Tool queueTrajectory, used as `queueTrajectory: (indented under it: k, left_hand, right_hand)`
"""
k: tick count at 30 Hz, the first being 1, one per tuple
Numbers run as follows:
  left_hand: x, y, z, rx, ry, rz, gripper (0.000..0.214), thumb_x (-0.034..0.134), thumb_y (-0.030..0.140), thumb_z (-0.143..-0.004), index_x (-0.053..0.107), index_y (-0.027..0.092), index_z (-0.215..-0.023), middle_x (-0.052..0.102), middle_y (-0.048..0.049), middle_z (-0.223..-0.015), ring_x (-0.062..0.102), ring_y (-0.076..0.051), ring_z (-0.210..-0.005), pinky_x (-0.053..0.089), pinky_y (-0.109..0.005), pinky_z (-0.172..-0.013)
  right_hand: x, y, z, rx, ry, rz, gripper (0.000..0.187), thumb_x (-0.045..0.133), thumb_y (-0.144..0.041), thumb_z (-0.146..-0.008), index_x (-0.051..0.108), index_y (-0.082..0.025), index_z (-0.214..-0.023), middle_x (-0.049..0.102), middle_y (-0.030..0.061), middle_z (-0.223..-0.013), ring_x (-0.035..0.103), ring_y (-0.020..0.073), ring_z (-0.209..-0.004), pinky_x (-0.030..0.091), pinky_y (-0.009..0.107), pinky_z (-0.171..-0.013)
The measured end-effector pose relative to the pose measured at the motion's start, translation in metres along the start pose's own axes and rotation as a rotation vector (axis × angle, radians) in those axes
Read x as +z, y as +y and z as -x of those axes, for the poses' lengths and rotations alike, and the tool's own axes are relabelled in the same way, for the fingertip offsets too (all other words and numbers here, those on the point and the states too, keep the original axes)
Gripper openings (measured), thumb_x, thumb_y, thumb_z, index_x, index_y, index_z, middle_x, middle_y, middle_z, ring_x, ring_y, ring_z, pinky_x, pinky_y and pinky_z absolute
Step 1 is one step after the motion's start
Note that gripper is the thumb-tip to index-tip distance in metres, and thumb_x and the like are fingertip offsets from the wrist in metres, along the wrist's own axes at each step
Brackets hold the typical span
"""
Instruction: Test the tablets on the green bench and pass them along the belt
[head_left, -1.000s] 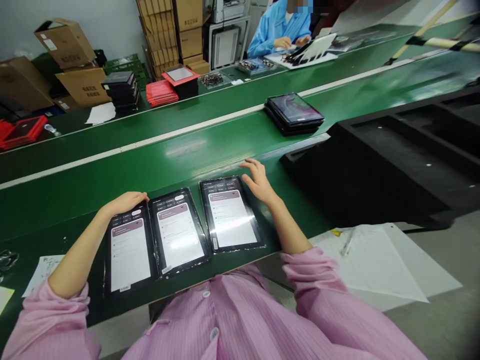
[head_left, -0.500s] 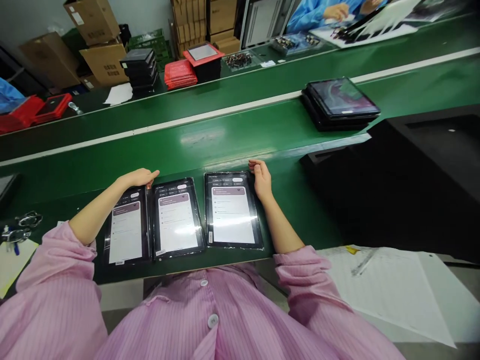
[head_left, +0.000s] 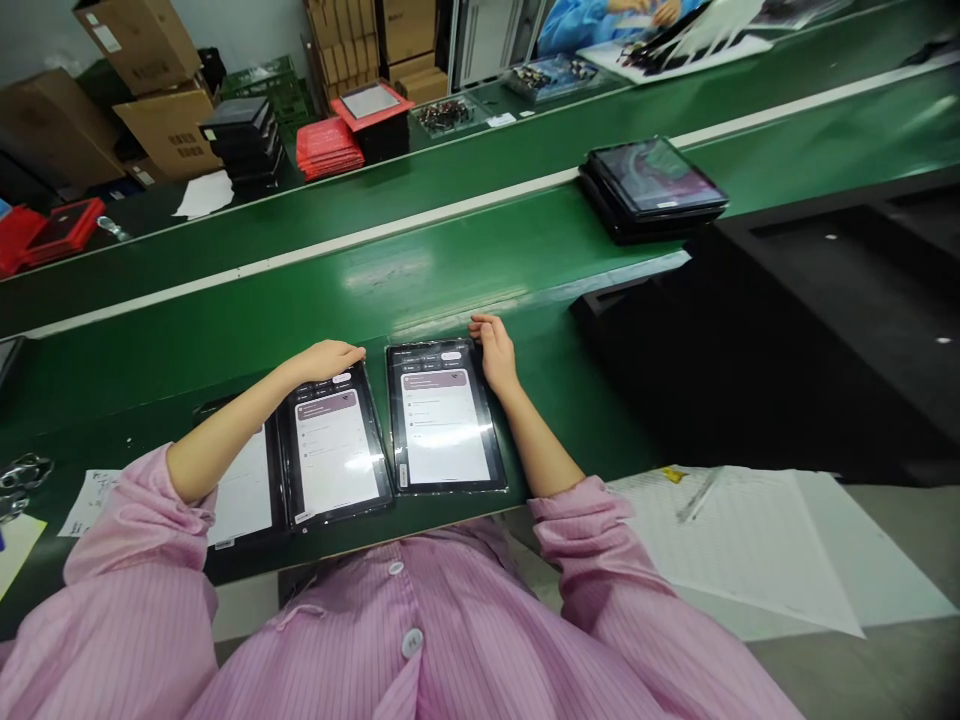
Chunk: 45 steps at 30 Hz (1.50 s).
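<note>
Three black tablets with lit white screens lie side by side at the near edge of the green bench. My left hand (head_left: 327, 360) rests palm down with its fingers curled over the top edge of the middle tablet (head_left: 335, 452). My left forearm crosses and partly hides the left tablet (head_left: 241, 495). At the top right corner of the right tablet (head_left: 442, 420), my right hand (head_left: 491, 350) has its fingers curled against the edge.
A stack of dark tablets (head_left: 652, 188) sits on the green conveyor (head_left: 225, 330). A black foam tray (head_left: 795, 330) stands at right, papers (head_left: 757, 550) with a pen (head_left: 697, 495) before it. Red trays (head_left: 326, 150) and cardboard boxes (head_left: 161, 130) lie beyond. A co-worker's hands (head_left: 660, 12) work far away.
My left hand has moved right, from the left tablet's top edge to the middle tablet's. My right hand's spread fingers have curled in at the right tablet's corner.
</note>
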<state>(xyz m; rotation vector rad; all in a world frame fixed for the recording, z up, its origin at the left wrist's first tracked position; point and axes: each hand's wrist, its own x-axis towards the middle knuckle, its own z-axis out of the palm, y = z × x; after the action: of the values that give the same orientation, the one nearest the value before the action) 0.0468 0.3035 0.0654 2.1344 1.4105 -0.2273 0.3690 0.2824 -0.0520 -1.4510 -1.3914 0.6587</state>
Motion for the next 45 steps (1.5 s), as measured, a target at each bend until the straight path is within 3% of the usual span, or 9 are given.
queueTrajectory:
  k: [10,17,20,23,27,30,37,41,45]
  left_hand:
    - [-0.021,0.009,-0.016,-0.014,-0.068,-0.038,0.066,0.015,0.064,-0.095,0.064,0.024,-0.075,0.071,-0.0048,-0.083,0.064,-0.024,-0.082,0.05,-0.035,-0.081]
    - [-0.017,-0.002,-0.021,-0.037,-0.049,-0.015,0.072,0.007,0.063,-0.095,0.061,0.024,-0.07,0.076,-0.0056,-0.09,0.067,-0.025,-0.089,0.049,-0.035,-0.088]
    - [-0.007,0.005,-0.017,-0.06,0.012,-0.179,0.066,0.02,0.064,-0.096,0.068,0.023,-0.077,0.075,-0.01,-0.095,0.069,-0.029,-0.095,0.05,-0.036,-0.088]
    - [0.009,0.019,-0.014,-0.005,0.063,-0.295,0.049,0.047,0.058,-0.092,0.069,0.018,-0.109,0.071,-0.015,-0.12,0.066,-0.034,-0.11,0.05,-0.039,-0.094]
    - [0.023,0.035,-0.019,0.255,0.146,-0.29,0.074,0.065,0.043,-0.087,0.036,0.019,-0.151,0.037,-0.0169,-0.16,0.038,-0.031,-0.146,0.028,-0.047,-0.119]
    - [0.023,0.038,-0.024,0.343,0.072,-0.255,0.077,0.065,0.036,-0.087,0.031,0.023,-0.155,0.038,-0.0131,-0.16,0.035,-0.029,-0.148,0.02,-0.049,-0.123]
    - [0.02,0.028,-0.023,0.265,0.059,-0.207,0.085,0.071,0.031,-0.082,0.032,0.023,-0.157,0.051,-0.0111,-0.151,0.051,-0.031,-0.135,0.043,-0.038,-0.107]
    - [0.023,0.025,-0.025,0.283,0.08,-0.199,0.082,0.071,0.032,-0.082,0.036,0.021,-0.155,0.053,-0.0114,-0.149,0.052,-0.031,-0.135,0.042,-0.038,-0.109]
    - [0.028,0.03,-0.024,0.3,0.065,-0.205,0.075,0.066,0.035,-0.086,0.036,0.024,-0.155,0.045,-0.0097,-0.156,0.043,-0.03,-0.142,0.028,-0.048,-0.12]
  right_hand:
    - [-0.003,-0.013,0.006,0.056,0.031,0.055,0.047,0.036,-0.061,-0.094,0.062,-0.022,-0.104,0.071,0.01,-0.102,0.064,0.0259,-0.097,0.049,0.04,-0.091]
    - [-0.013,-0.037,0.014,0.065,-0.029,0.212,0.039,0.04,-0.045,-0.097,0.064,-0.02,-0.08,0.072,0.0099,-0.087,0.065,0.024,-0.084,0.049,0.037,-0.082]
    - [-0.014,-0.045,0.018,0.081,-0.019,0.244,0.037,0.043,-0.043,-0.097,0.069,-0.02,-0.084,0.075,0.011,-0.091,0.067,0.0253,-0.086,0.049,0.037,-0.081]
    - [-0.014,-0.049,0.023,0.117,-0.02,0.279,0.036,0.045,-0.041,-0.096,0.072,-0.019,-0.088,0.076,0.0125,-0.094,0.068,0.0271,-0.089,0.05,0.038,-0.081]
    - [-0.014,-0.047,0.023,0.138,-0.003,0.316,0.038,0.045,-0.044,-0.096,0.074,-0.02,-0.09,0.074,0.0124,-0.097,0.067,0.0274,-0.092,0.051,0.039,-0.083]
    - [-0.014,-0.039,0.018,0.175,0.027,0.221,0.039,0.049,-0.049,-0.092,0.074,-0.021,-0.084,0.071,0.0127,-0.1,0.065,0.0281,-0.099,0.051,0.042,-0.089]
    - [-0.02,-0.038,0.007,0.265,-0.139,-0.487,0.05,0.045,-0.057,-0.086,0.072,-0.018,-0.099,0.074,0.0115,-0.113,0.067,0.0264,-0.106,0.052,0.035,-0.083]
    - [-0.019,-0.035,0.005,0.256,-0.167,-0.489,0.048,0.044,-0.055,-0.085,0.07,-0.019,-0.103,0.072,0.0108,-0.12,0.064,0.0261,-0.114,0.051,0.034,-0.086]
    - [-0.005,-0.024,0.005,0.239,-0.081,-0.227,0.045,0.054,-0.048,-0.076,0.061,-0.017,-0.108,0.068,0.0135,-0.118,0.063,0.0253,-0.108,0.048,0.038,-0.095]
